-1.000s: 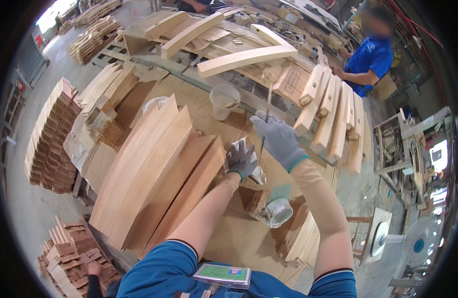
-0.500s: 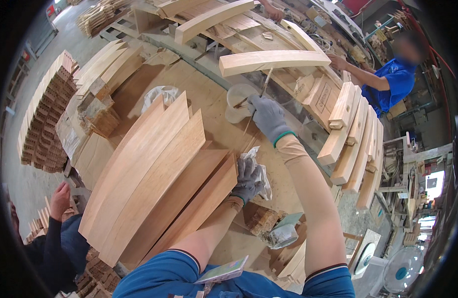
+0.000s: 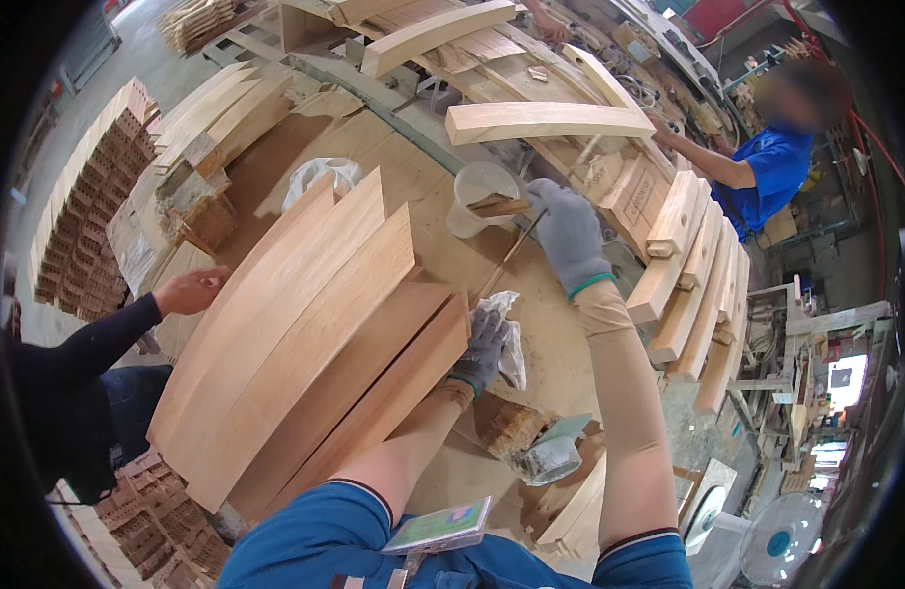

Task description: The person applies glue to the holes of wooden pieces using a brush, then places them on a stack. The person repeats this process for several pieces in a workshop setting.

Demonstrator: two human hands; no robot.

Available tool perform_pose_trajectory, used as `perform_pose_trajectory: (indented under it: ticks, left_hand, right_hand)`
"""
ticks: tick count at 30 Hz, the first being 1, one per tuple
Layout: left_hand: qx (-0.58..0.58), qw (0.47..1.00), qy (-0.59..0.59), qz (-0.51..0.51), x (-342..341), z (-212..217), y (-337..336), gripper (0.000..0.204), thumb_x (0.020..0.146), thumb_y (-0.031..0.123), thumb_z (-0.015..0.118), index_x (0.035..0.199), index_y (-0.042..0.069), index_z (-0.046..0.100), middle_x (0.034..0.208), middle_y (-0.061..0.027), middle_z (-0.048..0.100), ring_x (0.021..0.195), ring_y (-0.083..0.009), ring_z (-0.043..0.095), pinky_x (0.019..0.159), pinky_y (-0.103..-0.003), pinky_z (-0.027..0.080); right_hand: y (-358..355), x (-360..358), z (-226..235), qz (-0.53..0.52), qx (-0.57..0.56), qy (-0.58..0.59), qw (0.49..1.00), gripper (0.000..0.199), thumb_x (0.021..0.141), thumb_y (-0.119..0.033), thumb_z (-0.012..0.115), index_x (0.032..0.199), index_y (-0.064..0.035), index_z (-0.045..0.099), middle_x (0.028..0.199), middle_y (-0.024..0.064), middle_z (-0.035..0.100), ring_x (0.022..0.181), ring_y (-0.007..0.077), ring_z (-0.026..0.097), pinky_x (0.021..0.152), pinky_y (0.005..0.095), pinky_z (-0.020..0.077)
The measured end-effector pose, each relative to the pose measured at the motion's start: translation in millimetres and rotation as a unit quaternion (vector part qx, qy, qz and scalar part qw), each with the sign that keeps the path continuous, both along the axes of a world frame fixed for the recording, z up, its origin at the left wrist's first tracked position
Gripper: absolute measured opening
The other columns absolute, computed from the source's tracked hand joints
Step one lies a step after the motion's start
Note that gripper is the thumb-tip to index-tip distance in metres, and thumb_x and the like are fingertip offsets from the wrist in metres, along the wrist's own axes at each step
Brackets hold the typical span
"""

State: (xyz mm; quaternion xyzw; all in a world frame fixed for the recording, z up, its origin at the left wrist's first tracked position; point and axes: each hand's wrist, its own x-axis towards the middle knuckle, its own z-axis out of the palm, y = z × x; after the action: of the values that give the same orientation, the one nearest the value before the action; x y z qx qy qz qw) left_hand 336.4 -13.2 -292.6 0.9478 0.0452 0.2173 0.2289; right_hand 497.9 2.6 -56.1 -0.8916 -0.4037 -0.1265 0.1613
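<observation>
My right hand (image 3: pixel 568 236), in a grey glove with a green cuff, is closed round a thin stick (image 3: pixel 511 261) that slants down toward the boards. Just left of it stands a translucent plastic cup (image 3: pixel 469 222), with a flat brown piece (image 3: pixel 501 207) across its mouth. My left hand (image 3: pixel 482 348), also gloved, is closed on a crumpled white cloth (image 3: pixel 511 344) beside the ends of the boards; some fingers are hidden. Curved wooden boards (image 3: pixel 295 324) lie side by side to the left, next to a narrower board (image 3: pixel 393 402).
A co-worker's hand (image 3: pixel 192 292) reaches to the boards' left edge. Another person in blue (image 3: pixel 771 177) works at the far right. Curved wooden pieces (image 3: pixel 550 120) lie across the far bench, and stacked pieces (image 3: pixel 703 275) stand right. A clear container (image 3: pixel 550 459) sits near my right forearm.
My right hand has moved right and slightly down, away from the cup, with the stick. The co-worker's hand at left has come in to the boards. My left hand stays by the board ends.
</observation>
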Motion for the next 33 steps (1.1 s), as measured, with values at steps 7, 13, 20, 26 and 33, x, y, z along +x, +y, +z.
perform_pose_trajectory:
  ticks: [7,13,20,26,33]
  left_hand:
    - [-0.793,0.599,-0.068,-0.087,26.9,38.5,4.1,0.033,0.099,0.033,0.043,0.121,0.010,0.053,0.112,-0.0045,0.060,0.098,-0.0173,0.058,0.087,-0.031,0.047]
    - [-0.952,0.167,-0.077,-0.245,16.1,109.5,7.9,0.047,0.096,0.047,0.041,0.124,0.012,0.054,0.117,-0.0082,0.060,0.104,-0.0271,0.058,0.092,-0.043,0.047]
    - [-0.933,0.245,-0.111,-0.241,-15.7,190.4,3.7,0.037,0.096,0.039,0.047,0.115,0.009,0.057,0.103,-0.0056,0.063,0.086,-0.0213,0.063,0.076,-0.035,0.054]
    - [-0.820,0.520,0.046,-0.234,-70.4,239.3,-9.5,0.017,0.093,0.020,0.051,0.099,0.007,0.060,0.084,0.0014,0.059,0.069,-0.0081,0.055,0.059,-0.022,0.046]
    - [-0.792,0.589,0.037,-0.153,-97.4,250.0,-11.1,0.016,0.089,0.022,0.055,0.093,0.008,0.061,0.075,0.0032,0.056,0.059,-0.0071,0.052,0.051,-0.022,0.041]
  right_hand:
    - [-28.7,-38.1,24.3,-0.051,0.013,-0.021,0.998,0.012,0.085,-0.014,0.058,0.094,-0.0093,0.064,0.080,0.0199,0.064,0.079,0.0371,0.063,0.070,0.0442,0.0487]
    - [-91.2,-101.4,52.2,-0.091,0.128,-0.013,0.988,0.013,0.085,-0.009,0.055,0.092,-0.0086,0.065,0.077,0.0224,0.062,0.075,0.0384,0.063,0.068,0.0458,0.0491]
    - [-147.0,-239.9,53.7,-0.150,0.157,0.017,0.976,0.015,0.084,-0.007,0.057,0.097,-0.0035,0.065,0.079,0.0216,0.063,0.074,0.0381,0.063,0.065,0.0443,0.0494]
    - [-148.4,-313.4,40.3,-0.205,0.104,0.068,0.971,0.024,0.082,-0.008,0.058,0.105,-0.0017,0.058,0.082,0.0232,0.063,0.076,0.0394,0.063,0.063,0.0456,0.0486]
    - [-137.7,-343.0,42.0,-0.206,0.049,0.069,0.975,0.019,0.085,-0.014,0.055,0.097,-0.0017,0.047,0.072,0.0222,0.062,0.067,0.0410,0.063,0.058,0.0487,0.0489]
